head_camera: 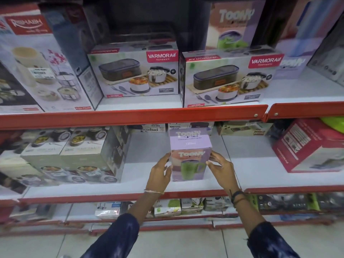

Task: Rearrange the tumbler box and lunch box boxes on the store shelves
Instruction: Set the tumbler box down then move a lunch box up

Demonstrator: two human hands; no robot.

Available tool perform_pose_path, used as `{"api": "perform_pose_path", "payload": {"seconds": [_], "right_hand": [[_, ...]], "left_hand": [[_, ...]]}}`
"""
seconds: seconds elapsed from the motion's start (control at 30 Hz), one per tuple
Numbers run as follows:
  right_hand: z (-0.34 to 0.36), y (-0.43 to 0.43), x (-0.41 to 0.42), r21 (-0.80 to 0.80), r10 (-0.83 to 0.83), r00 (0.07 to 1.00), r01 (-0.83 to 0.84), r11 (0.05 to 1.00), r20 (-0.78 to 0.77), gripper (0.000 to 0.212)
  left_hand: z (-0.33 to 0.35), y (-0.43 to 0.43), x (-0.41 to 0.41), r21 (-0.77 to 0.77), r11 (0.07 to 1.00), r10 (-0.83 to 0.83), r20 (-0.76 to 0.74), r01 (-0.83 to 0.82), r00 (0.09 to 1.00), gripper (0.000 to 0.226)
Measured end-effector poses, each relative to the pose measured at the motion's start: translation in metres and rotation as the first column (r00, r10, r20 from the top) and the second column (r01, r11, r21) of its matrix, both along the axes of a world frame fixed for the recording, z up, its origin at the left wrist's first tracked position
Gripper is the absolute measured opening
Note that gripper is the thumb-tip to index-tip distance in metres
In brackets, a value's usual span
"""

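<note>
The left hand (161, 172) pressed flat on one side of the lilac tumbler box (189, 161), which stood upright near the front of the middle shelf (130, 197), likely being squared in the open space. The right hand (221, 167) clamped the opposite side, steadying it.

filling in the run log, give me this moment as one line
step: placing tumbler box | left hand: on its left side | right hand: on its right side | box: upright on middle shelf
</note>
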State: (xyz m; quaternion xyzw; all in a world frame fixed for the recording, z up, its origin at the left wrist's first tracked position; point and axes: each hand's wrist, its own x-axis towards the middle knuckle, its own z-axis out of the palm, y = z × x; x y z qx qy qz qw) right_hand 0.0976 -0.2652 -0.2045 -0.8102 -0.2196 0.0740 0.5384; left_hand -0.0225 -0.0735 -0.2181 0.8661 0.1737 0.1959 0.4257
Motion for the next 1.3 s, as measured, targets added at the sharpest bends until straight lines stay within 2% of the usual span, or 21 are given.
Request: {"api": "perform_pose_path", "payload": {"seconds": [0.13, 0.27, 0.4, 0.47, 0.5, 0.6, 0.67, 0.7, 0.77, 0.9, 1.0, 1.1, 1.17, 1.3], "right_hand": [[0.021, -0.007, 0.002, 0.021, -0.077, 0.992, 0.075, 0.997, 0.103, 0.036], [0.089, -0.013, 0.014, 0.173, -0.232, 0.937, 0.191, 0.966, 0.262, 0.032], [0.164, -0.014, 0.040, 0.319, -0.380, 0.827, 0.259, 0.912, 0.414, 0.029], [0.186, -0.014, 0.060, 0.376, -0.466, 0.769, 0.314, 0.872, 0.438, 0.033], [0.193, -0.014, 0.072, 0.365, -0.478, 0.773, 0.339, 0.867, 0.418, 0.039], [0.197, -0.012, 0.104, 0.213, -0.411, 0.862, 0.359, 0.909, 0.298, 0.056], [0.198, -0.012, 0.113, 0.107, -0.373, 0.895, 0.358, 0.928, 0.244, 0.054], [0.198, -0.013, 0.113, 0.104, -0.366, 0.904, 0.351, 0.930, 0.220, 0.048], [0.198, -0.016, 0.107, 0.180, -0.356, 0.913, 0.323, 0.929, 0.200, 0.040], [0.200, -0.024, 0.091, 0.370, -0.400, 0.893, 0.308, 0.877, 0.205, 0.046], [0.207, -0.030, 0.078, 0.480, -0.413, 0.880, 0.264, 0.837, 0.235, 0.047], [0.215, -0.029, 0.059, 0.519, -0.391, 0.874, 0.201, 0.831, 0.287, 0.041], [0.218, -0.026, 0.045, 0.512, -0.355, 0.869, 0.143, 0.847, 0.345, 0.038], [0.208, -0.016, 0.024, 0.471, -0.285, 0.890, 0.093, 0.877, 0.355, 0.037]], "left_hand": [[0.024, -0.017, -0.008, 0.200, 0.966, 0.143, 0.110, -0.163, 0.984, 0.041], [0.092, -0.032, 0.001, 0.296, 0.937, 0.068, 0.360, -0.183, 0.930, 0.024], [0.160, -0.026, 0.032, 0.204, 0.960, 0.047, 0.551, -0.189, 0.833, 0.019], [0.185, -0.021, 0.052, 0.140, 0.975, 0.066, 0.553, -0.170, 0.831, 0.021], [0.193, -0.018, 0.064, 0.115, 0.980, 0.075, 0.534, -0.161, 0.842, 0.025], [0.206, -0.013, 0.092, 0.033, 0.993, 0.092, 0.421, -0.117, 0.903, 0.033], [0.208, -0.011, 0.102, -0.032, 0.995, 0.097, 0.364, -0.092, 0.926, 0.031], [0.208, -0.010, 0.104, -0.057, 0.995, 0.100, 0.356, -0.086, 0.929, 0.029], [0.209, -0.011, 0.101, -0.096, 0.991, 0.119, 0.358, -0.090, 0.926, 0.029], [0.218, -0.012, 0.080, -0.140, 0.988, 0.117, 0.449, -0.059, 0.886, 0.039], [0.229, -0.010, 0.058, -0.157, 0.986, 0.133, 0.533, -0.056, 0.835, 0.035], [0.231, 0.001, 0.036, -0.190, 0.976, 0.196, 0.556, -0.107, 0.808, 0.029], [0.228, 0.012, 0.025, -0.206, 0.963, 0.256, 0.523, -0.171, 0.813, 0.033], [0.222, 0.029, -0.002, -0.226, 0.938, 0.344, 0.491, -0.264, 0.800, 0.036]]}}
